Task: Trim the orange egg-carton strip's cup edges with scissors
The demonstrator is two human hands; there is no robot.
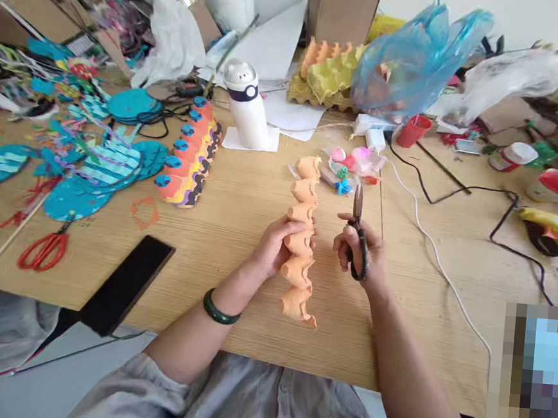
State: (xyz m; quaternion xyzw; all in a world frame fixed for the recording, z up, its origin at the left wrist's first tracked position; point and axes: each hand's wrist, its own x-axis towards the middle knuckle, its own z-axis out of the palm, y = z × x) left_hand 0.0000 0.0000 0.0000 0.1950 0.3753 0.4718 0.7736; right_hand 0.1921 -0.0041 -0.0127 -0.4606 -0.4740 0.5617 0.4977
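A single row of orange egg carton cups is upright in front of me, its right edge cut ragged. My left hand is closed around the middle of this strip, thumb on the near face. To its right, my right hand grips a pair of scissors with black handles. The blades point away from me and look closed, apart from the carton strip. Back left lies a painted egg carton piece in orange, yellow, purple and black, with blue round bits along one side.
Red-handled scissors and a black phone lie to the left, near blue painted discs. A white bottle stands behind. Uncut egg cartons and a blue plastic bag are at the back. Cables cross the right side.
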